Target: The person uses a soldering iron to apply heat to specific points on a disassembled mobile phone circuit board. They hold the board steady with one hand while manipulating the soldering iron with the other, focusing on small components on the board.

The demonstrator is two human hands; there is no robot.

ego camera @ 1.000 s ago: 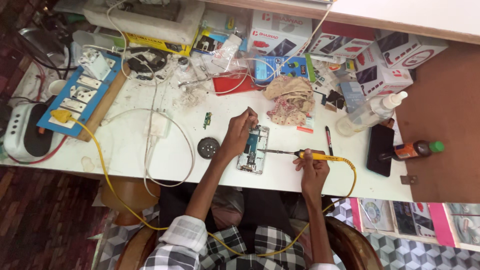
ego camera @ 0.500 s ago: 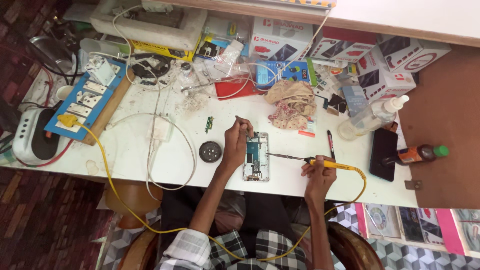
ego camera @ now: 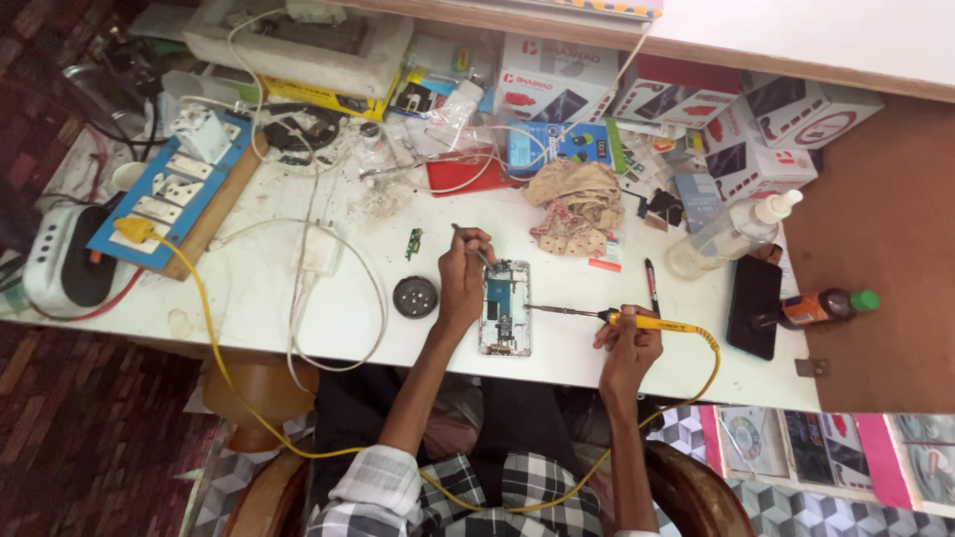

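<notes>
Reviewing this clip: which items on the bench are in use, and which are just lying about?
In use:
left hand with thin tool
opened phone
right hand holding yellow soldering iron

Lying about:
round black tin
crumpled cloth
clear bottle
black phone
blue switchboard

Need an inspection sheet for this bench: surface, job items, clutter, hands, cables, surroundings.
Surface: white table, stained.
Job's things: opened phone lying flat; soldering iron, tip at phone's right edge.
Clutter: boxes, cloth, spray bottle, round tin.
Grippers: left hand holds thin tool over phone; right hand grips iron.
Cables: yellow cord from power strip.
Surroundings: patterned floor.
</notes>
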